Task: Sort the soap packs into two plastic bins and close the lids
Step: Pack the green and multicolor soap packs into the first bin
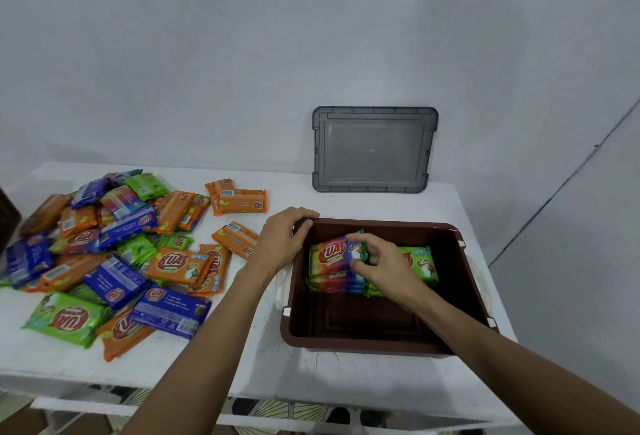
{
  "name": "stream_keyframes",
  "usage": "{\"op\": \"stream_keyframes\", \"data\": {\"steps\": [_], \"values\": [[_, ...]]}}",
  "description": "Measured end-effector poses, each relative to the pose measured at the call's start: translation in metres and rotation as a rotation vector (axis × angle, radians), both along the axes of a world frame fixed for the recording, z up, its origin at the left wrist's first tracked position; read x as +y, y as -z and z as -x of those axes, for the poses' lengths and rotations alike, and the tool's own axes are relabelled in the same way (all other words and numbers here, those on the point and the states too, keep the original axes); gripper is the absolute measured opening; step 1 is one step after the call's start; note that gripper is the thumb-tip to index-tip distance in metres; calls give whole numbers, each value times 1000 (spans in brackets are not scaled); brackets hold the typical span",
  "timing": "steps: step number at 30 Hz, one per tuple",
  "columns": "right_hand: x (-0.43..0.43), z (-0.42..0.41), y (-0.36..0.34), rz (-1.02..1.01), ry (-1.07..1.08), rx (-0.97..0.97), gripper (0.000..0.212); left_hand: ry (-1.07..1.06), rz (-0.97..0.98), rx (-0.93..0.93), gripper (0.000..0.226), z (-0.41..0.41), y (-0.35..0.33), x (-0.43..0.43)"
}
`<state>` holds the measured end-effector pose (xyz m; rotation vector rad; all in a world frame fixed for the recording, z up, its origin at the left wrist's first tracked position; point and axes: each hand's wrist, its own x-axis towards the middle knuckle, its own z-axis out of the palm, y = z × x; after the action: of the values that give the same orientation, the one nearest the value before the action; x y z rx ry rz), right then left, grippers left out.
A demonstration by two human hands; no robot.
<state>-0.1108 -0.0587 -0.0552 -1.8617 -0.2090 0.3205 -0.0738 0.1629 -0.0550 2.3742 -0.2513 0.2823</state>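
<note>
Your right hand (384, 263) is pinching the top rainbow pack (330, 256), left hand (285, 240) curled over the bin (363, 344) rim. Wrappers look slick, bars probably stiff, so grab the long edges.

The rectangular plastic bin (381, 222) at 5 o'clock is dark brown, the flat lid (375, 149) at 1 grey, soap packs (176, 265) at 9 orange, green, blue.
</note>
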Motion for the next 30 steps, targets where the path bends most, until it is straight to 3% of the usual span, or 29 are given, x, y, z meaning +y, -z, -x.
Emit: {"op": "stream_keyframes", "data": {"steps": [2,6,10,23,30], "values": [[0,-3,-2,77,-41,-17,46,4,0,-8,23,0,0,0],[0,-4,-13,448,-75,-204,49,11,3,-19,22,-1,2,1],[-1,-5,-19,620,-119,-236,47,7,1,-13,22,-2,3,1],[4,-15,-18,803,-170,-303,38,-15,37,0,22,0,4,1],[18,-42,-56,650,-45,-395,20,-25,208,103,22,5,6,3]]}}
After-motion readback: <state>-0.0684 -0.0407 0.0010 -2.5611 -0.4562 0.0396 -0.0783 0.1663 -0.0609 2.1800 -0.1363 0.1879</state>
